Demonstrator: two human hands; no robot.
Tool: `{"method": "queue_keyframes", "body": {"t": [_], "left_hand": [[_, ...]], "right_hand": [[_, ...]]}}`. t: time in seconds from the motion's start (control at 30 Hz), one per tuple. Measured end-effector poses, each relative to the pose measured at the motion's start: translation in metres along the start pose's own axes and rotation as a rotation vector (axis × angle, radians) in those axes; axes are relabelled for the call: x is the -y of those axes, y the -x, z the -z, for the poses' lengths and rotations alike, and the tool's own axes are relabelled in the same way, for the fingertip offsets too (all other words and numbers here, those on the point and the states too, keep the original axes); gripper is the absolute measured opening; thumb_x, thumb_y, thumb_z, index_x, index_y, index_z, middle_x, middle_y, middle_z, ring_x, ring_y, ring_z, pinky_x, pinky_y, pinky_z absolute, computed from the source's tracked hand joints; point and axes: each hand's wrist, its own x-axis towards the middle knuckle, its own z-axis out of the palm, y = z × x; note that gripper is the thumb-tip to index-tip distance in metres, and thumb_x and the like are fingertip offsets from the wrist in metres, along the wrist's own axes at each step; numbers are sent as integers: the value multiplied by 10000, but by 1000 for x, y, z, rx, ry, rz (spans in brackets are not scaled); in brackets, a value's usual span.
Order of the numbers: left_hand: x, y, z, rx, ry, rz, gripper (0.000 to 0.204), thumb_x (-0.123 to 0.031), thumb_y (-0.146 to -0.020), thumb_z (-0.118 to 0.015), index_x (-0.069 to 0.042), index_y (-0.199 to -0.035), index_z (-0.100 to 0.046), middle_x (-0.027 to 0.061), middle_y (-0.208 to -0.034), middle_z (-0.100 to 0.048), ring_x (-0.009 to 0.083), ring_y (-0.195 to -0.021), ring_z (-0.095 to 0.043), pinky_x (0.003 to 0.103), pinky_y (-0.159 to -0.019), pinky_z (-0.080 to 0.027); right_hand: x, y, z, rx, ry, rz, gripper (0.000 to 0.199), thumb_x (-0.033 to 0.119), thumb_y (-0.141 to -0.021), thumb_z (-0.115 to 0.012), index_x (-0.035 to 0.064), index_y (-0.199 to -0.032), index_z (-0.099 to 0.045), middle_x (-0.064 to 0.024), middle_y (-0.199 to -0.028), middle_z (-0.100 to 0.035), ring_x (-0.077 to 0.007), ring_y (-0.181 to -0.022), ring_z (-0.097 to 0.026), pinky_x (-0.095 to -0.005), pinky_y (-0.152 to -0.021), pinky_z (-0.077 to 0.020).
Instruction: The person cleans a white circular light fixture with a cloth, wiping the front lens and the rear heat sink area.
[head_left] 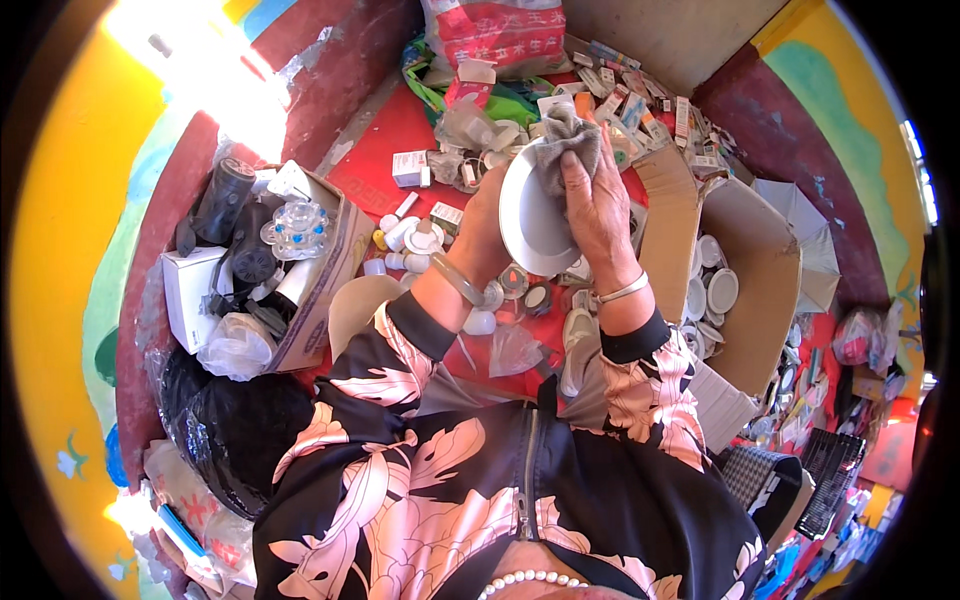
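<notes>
A round white dish-like disc point(533, 225) is held up before me, tilted, with its pale inner face showing. My left hand point(482, 228) grips its left edge, the fingers mostly hidden behind it. In my right hand point(600, 208) a crumpled grey cloth point(567, 150) is pinched under the thumb and pressed on the disc's upper right rim. Below the disc, small round lamp-like pieces point(537, 297) and a clear plastic bag point(515, 350) lie on the red floor covering. White round parts point(420, 237) are scattered left of my left hand.
An open cardboard box point(755, 310) at the right holds several white discs point(722, 290). Another carton point(322, 300) at the left contains black cylinders point(226, 200) and a clear ornament point(298, 230). Small packages point(640, 105) are heaped at the back beside a red-and-white sack point(497, 38).
</notes>
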Motion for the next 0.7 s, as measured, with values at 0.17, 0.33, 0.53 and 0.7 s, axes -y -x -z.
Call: {"method": "queue_keyframes", "body": {"t": [0.17, 0.33, 0.53, 0.7], "left_hand": [[-30, 10, -4, -33, -438, -224, 407, -156, -816, -649, -76, -1184, -495, 102, -1097, -595, 210, -1000, -590, 316, -825, -485], [5, -1, 24, 62, 506, 42, 391, -289, -906, -479, -60, -1223, -478, 117, -1153, -569, 262, -998, -581, 388, -836, -492], [-6, -7, 19, 6, 1112, 339, 486, -396, -952, -360, -43, -1278, -436, 133, -1200, -532, 277, -1020, -559, 413, -866, -470], [12, 7, 3, 43, 373, -48, 444, -321, -950, -396, -41, -1294, -414, 138, -1251, -493, 252, -1083, -524, 379, -942, -428]], "right_hand": [[7, 10, -10, 8, 144, 184, 524, 229, -879, -532, -12, -1325, -399, -199, -1407, -361, -345, -1334, -296, -405, -1091, -245], [30, 37, -13, 357, 93, 329, 530, 186, -851, -573, 47, -1335, -408, -184, -1403, -370, -340, -1324, -316, -419, -1088, -266], [34, 42, -8, 410, 169, 472, 582, 137, -758, -662, 45, -1294, -454, -152, -1383, -407, -324, -1308, -350, -421, -1078, -293], [27, 34, -6, 343, 175, 475, 526, 147, -802, -599, 33, -1294, -452, -169, -1385, -402, -351, -1301, -356, -426, -1069, -300]]}}
